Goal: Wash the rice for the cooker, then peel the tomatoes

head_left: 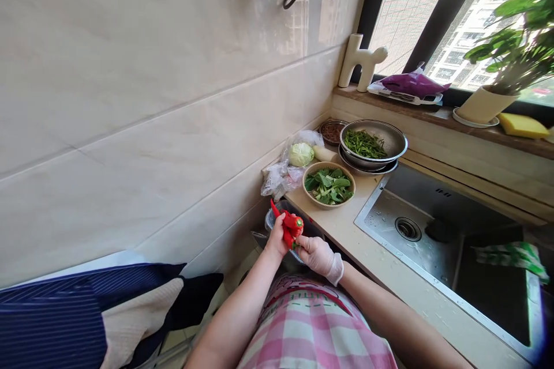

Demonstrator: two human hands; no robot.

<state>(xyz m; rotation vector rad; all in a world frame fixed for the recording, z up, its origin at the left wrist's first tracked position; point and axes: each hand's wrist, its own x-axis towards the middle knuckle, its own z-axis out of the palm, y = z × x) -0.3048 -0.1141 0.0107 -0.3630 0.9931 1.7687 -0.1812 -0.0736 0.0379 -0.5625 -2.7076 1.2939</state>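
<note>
My left hand (278, 238), bare, is closed around several long red chili peppers (293, 222). Their pointed tips stick up past my thumb, and green stem ends face my other side. My right hand (318, 253) wears a thin whitish glove. Its thumb and fingers are pinched together at a green pepper stem (295, 245) at the lower end of the bunch. Both hands are above a lined bin (270, 219) beside the counter edge, partly hidden by my hands and arms.
On the counter are a basket of leafy greens (306, 190), a steel colander (400, 147) of green vegetables, a cabbage (300, 154) and plastic bags (274, 180). The sink (392, 202) lies to the right, with a green-and-white cloth (513, 256). A tiled wall (173, 155) borders the left.
</note>
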